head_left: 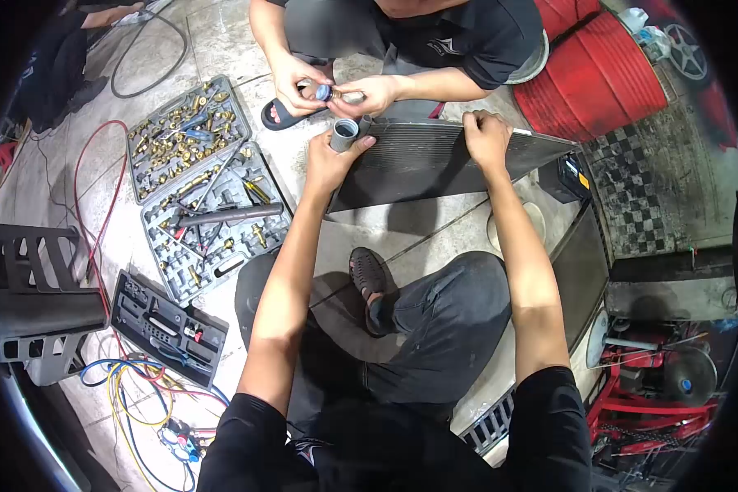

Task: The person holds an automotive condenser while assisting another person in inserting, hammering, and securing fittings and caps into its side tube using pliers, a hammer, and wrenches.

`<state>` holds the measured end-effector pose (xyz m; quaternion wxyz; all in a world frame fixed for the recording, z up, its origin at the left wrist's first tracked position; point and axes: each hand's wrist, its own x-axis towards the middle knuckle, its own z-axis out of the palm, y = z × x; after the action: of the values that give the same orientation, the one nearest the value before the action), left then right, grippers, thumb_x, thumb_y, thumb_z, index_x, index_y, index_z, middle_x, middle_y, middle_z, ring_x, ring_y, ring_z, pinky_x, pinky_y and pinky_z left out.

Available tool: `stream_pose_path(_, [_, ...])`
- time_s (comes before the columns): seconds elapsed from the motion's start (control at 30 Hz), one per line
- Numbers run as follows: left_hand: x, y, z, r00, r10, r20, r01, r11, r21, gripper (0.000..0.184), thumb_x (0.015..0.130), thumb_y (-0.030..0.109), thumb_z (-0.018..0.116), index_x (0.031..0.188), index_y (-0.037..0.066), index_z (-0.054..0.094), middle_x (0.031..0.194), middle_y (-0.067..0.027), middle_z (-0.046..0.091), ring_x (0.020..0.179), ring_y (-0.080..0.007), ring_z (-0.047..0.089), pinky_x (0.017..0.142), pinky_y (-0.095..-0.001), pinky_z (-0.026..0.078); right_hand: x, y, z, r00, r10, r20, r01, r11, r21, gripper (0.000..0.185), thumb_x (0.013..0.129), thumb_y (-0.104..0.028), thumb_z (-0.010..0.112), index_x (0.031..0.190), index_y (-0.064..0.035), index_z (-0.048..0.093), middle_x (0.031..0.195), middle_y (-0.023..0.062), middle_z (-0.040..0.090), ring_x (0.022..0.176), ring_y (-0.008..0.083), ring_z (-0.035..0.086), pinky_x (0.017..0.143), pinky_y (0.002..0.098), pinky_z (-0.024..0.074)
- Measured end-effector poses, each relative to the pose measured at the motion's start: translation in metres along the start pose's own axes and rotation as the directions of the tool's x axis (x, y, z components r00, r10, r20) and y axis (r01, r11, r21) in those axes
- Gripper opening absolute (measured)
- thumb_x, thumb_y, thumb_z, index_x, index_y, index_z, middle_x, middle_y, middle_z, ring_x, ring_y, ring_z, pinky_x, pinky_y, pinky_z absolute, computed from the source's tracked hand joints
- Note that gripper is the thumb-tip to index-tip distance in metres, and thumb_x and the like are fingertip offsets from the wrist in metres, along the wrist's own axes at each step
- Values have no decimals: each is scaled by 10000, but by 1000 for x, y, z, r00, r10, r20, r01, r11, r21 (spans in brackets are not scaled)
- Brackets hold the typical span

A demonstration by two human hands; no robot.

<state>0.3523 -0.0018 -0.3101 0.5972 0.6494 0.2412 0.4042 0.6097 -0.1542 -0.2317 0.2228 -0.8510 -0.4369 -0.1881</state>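
A flat finned metal panel (418, 168), like a radiator or condenser, stands on edge before me. My left hand (330, 164) is closed round the grey tube (344, 131) at its left end; the tube's open mouth faces up. The fingers of my right hand (486, 139) grip the panel's top edge. Just beyond the tube, another person's two hands (344, 94) hold a small part with a blue cap (324, 93).
Open cases of brass fittings (184, 135) and tools (169, 328) lie at the left, near coloured hoses (123, 394) and a plastic stool (37, 295). A red drum (590, 82) lies at the upper right. Red machinery (656, 410) stands at the lower right.
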Motion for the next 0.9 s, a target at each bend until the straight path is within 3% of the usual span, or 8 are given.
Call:
stream_pose_path(0.27, [-1,4,1,1000,4,-3,-4,998,-65,344,780,286,861,893,-4,714,752,-8,685,692,-70,558,663,-269,478,0,1,0,1000,-14,-14,14,1000,-10,367,857,-337,560,855,-25,752,865,188,709,942,345,636,941,464,379])
stream_pose_path(0.57, [1,-4,2,1000,16,-10,-16,999,-30,338,783,285,859,828,3,679,703,14,630,653,-72,518,614,-280,447,1,-1,-2,999,15,34,-14,1000,-16,362,851,-335,565,846,-25,751,861,195,706,927,348,634,940,460,380])
stream_pose_path(0.9, [0,3,0,1000,7,10,-7,1000,-15,330,790,276,854,863,-1,690,723,-1,652,672,-79,537,636,-276,461,1,4,3,1000,-22,-20,22,1000,1,348,843,-322,581,830,-16,747,837,193,706,902,347,635,927,458,387])
